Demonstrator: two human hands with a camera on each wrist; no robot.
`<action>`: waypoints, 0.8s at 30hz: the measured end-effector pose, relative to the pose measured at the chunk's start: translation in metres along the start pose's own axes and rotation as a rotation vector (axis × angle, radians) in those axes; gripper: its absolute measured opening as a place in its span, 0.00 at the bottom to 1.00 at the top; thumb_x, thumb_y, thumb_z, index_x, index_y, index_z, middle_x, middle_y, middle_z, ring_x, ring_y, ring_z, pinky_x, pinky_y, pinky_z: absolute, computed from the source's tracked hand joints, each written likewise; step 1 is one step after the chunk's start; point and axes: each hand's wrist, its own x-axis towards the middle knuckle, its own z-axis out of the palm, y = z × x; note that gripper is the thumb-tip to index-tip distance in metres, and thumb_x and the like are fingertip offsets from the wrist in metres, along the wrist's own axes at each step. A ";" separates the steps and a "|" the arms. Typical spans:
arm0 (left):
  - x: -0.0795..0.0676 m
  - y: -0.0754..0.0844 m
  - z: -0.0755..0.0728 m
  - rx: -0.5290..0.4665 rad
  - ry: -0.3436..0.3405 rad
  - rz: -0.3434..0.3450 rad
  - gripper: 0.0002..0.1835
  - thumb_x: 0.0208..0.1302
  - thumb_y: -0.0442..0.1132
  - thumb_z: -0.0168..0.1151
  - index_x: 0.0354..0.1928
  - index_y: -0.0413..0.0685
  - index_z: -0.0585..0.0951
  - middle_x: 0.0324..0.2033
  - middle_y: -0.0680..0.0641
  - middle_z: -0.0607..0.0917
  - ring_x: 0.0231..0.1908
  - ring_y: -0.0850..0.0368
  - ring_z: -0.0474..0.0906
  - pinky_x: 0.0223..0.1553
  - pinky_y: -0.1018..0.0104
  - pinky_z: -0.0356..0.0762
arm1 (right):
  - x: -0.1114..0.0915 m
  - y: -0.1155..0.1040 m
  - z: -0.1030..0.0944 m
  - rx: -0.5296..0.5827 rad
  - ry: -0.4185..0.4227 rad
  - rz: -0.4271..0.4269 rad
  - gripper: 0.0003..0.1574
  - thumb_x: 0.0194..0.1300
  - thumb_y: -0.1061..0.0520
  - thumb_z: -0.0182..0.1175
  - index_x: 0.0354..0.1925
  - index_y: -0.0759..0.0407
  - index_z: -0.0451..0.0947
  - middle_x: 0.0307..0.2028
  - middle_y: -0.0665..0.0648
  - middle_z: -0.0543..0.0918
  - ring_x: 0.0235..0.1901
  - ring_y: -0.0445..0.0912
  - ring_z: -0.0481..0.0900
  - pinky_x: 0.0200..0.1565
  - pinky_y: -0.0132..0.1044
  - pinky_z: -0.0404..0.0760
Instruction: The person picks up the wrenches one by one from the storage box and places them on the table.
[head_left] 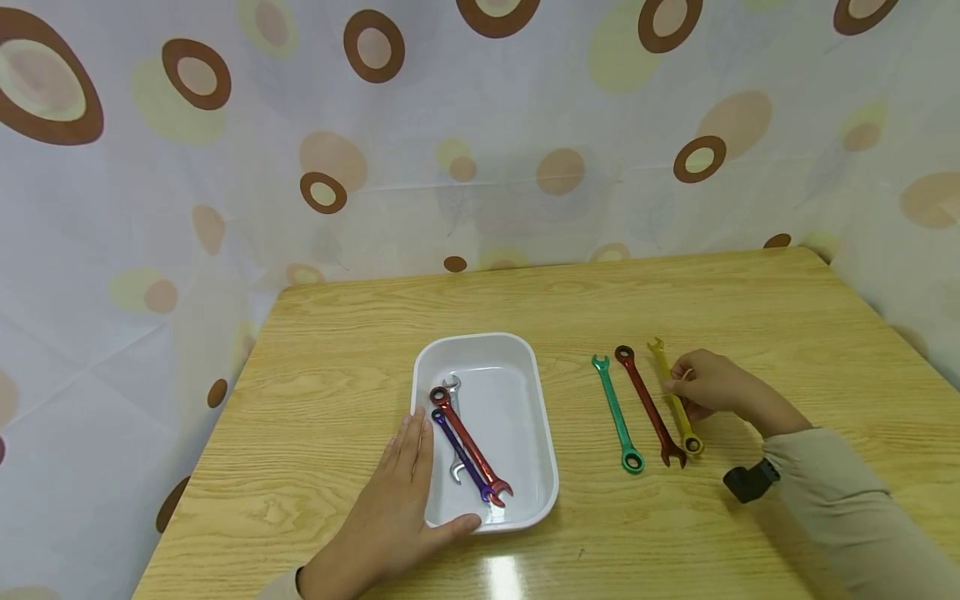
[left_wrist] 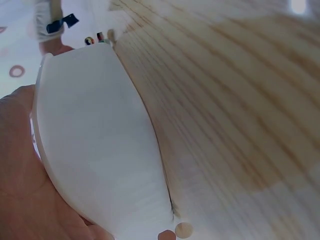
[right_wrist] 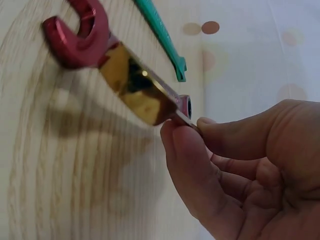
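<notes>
Pinching: right hand (head_left: 711, 383) has its grip, thumb against fingertips, on the yellow wrench (head_left: 680, 410).
Yellow wrench: rightmost of three, beside the dark red wrench (head_left: 647, 402), green wrench (head_left: 616, 411) beyond.
Left hand (head_left: 397, 496): fingers straight along the side of the white tray (head_left: 549, 458), thumb spread at its near rim.
White tray: on the counter (head_left: 337, 358), holding a red wrench (head_left: 470, 442) and purple wrench (head_left: 460, 451) over a silver wrench (head_left: 457, 472).
</notes>
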 end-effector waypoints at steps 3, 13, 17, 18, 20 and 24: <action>0.000 0.000 -0.001 0.004 -0.005 -0.002 0.63 0.54 0.79 0.45 0.72 0.31 0.48 0.73 0.33 0.46 0.73 0.41 0.43 0.69 0.50 0.52 | 0.000 0.005 -0.001 -0.013 0.000 0.003 0.11 0.70 0.62 0.52 0.39 0.73 0.69 0.23 0.57 0.76 0.21 0.44 0.77 0.26 0.40 0.82; 0.000 0.000 -0.001 0.008 0.000 0.002 0.62 0.55 0.78 0.45 0.73 0.31 0.47 0.73 0.34 0.46 0.73 0.40 0.44 0.69 0.49 0.53 | 0.003 0.017 0.000 -0.040 0.006 0.004 0.10 0.69 0.62 0.53 0.36 0.71 0.70 0.23 0.57 0.76 0.21 0.44 0.79 0.25 0.40 0.82; 0.000 -0.001 -0.001 0.009 -0.002 -0.001 0.62 0.54 0.79 0.45 0.73 0.31 0.47 0.73 0.34 0.46 0.73 0.40 0.43 0.69 0.49 0.52 | 0.004 0.018 0.002 -0.084 0.013 -0.005 0.10 0.69 0.62 0.53 0.34 0.70 0.70 0.21 0.55 0.76 0.20 0.44 0.78 0.25 0.39 0.81; 0.000 0.000 0.000 0.010 -0.003 -0.002 0.62 0.54 0.79 0.44 0.73 0.31 0.47 0.73 0.34 0.46 0.73 0.40 0.44 0.69 0.49 0.52 | 0.004 0.018 0.002 -0.099 0.018 -0.007 0.10 0.69 0.62 0.53 0.33 0.70 0.71 0.21 0.55 0.76 0.20 0.44 0.78 0.25 0.39 0.81; 0.000 0.000 0.000 0.011 -0.001 -0.001 0.63 0.54 0.79 0.44 0.73 0.31 0.47 0.73 0.34 0.46 0.73 0.40 0.44 0.69 0.50 0.52 | 0.004 0.018 0.003 -0.138 0.033 -0.009 0.10 0.68 0.62 0.54 0.33 0.70 0.72 0.21 0.55 0.77 0.20 0.44 0.79 0.24 0.39 0.81; 0.000 0.000 0.001 0.012 0.007 0.005 0.63 0.54 0.79 0.45 0.73 0.31 0.47 0.73 0.33 0.47 0.73 0.39 0.45 0.69 0.49 0.53 | 0.003 0.015 0.002 -0.213 0.067 -0.002 0.11 0.67 0.61 0.56 0.32 0.71 0.74 0.21 0.56 0.79 0.19 0.44 0.80 0.24 0.39 0.80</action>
